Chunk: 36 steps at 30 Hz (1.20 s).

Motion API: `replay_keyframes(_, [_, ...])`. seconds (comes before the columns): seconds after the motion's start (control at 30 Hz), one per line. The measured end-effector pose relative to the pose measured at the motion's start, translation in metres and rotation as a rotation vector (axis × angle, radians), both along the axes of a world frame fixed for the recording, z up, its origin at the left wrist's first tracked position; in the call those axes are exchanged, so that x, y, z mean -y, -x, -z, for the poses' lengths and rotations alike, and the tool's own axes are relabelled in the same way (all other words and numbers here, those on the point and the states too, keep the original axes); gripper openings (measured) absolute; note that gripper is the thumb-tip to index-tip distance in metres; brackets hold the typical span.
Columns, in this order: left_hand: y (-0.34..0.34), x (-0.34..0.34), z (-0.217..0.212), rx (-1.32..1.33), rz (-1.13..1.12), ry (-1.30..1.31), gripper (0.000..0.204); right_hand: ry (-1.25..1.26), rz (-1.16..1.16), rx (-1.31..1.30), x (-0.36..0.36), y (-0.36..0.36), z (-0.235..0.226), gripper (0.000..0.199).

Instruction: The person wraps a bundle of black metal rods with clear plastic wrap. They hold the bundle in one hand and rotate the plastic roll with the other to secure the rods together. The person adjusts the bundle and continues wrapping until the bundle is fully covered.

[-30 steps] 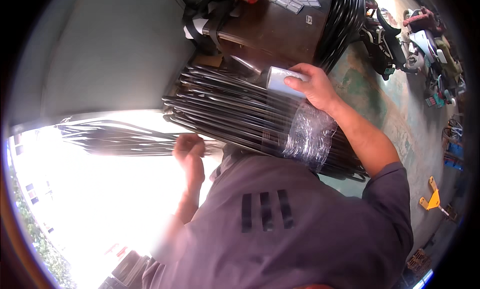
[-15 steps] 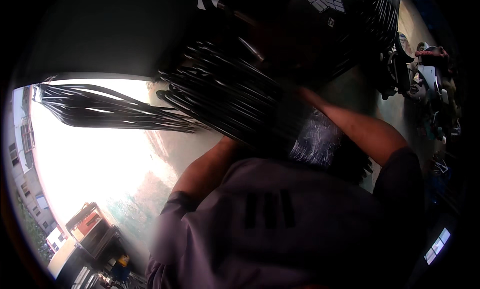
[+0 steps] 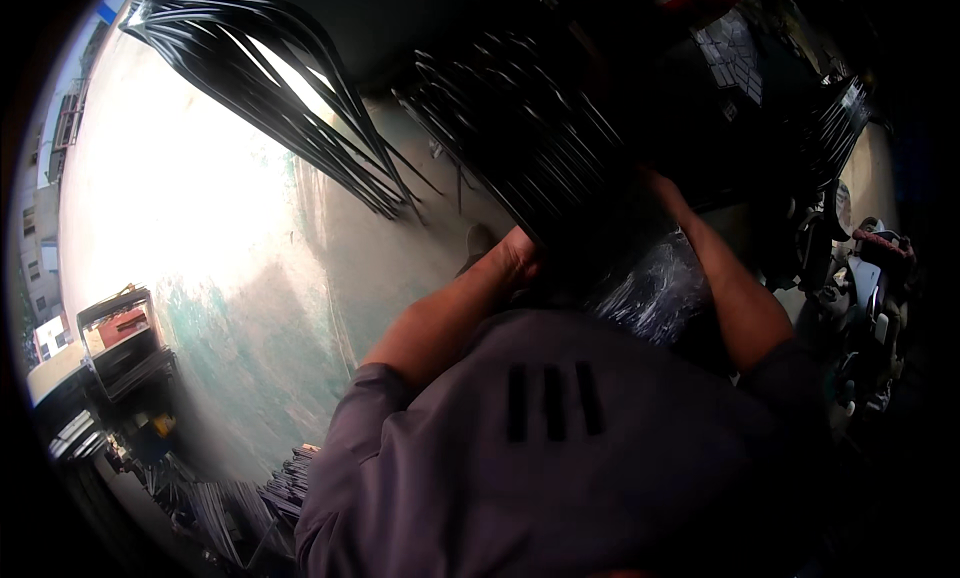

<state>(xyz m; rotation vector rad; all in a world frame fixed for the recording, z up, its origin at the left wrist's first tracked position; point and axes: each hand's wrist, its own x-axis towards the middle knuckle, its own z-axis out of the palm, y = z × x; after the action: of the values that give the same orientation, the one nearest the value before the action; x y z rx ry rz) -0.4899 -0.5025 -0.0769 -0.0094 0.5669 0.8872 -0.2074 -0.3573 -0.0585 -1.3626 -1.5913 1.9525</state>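
Observation:
A thick bundle of long black rods or tubes [image 3: 540,128] lies across in front of my chest, its many ends pointing away to the far left. Clear plastic film [image 3: 660,283] is wrapped around its near part. My left hand [image 3: 520,253] grips the left side of the bundle, its fingers partly hidden beneath. On the opposite side, my right hand [image 3: 665,193] holds the bundle near the film; its fingers are mostly lost in shadow. The rods' exact kind is too dark to make out.
Another bundle of bent black strips [image 3: 270,78] hangs out at the upper left, fanning apart. More dark rods [image 3: 840,123] stand at the far right, above a parked scooter [image 3: 870,278]. A cart with boxes [image 3: 120,328] is at the left, with piled rods [image 3: 290,478] below.
The view has swung, so the surroundings sit differently in the picture. The bundle is still between my hands, and my left hand now shows more at its side.

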Motion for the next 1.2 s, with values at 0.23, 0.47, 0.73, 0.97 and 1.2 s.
replay_keyframes(0.23, [0.018,0.002,-0.047,0.121,-0.117,0.041,0.045,-0.170,-0.132,0.029,0.001,0.018,-0.046,0.037])
replay_keyframes(0.47, [0.024,0.003,-0.049,0.243,-0.138,0.007,0.062,-0.276,-0.190,0.018,0.005,0.037,-0.066,0.036])
replay_keyframes(0.73, [0.033,0.021,-0.047,0.446,-0.120,-0.067,0.058,-0.605,-0.282,0.125,-0.010,0.028,-0.060,0.036])
replay_keyframes(0.97, [0.035,0.029,-0.084,0.149,-0.206,-0.083,0.075,-0.198,0.045,-0.128,-0.005,0.047,-0.083,0.027])
replay_keyframes(1.2, [0.048,0.052,-0.094,-0.230,-0.261,-0.143,0.084,-0.582,-0.014,-0.073,0.027,0.101,-0.203,0.021])
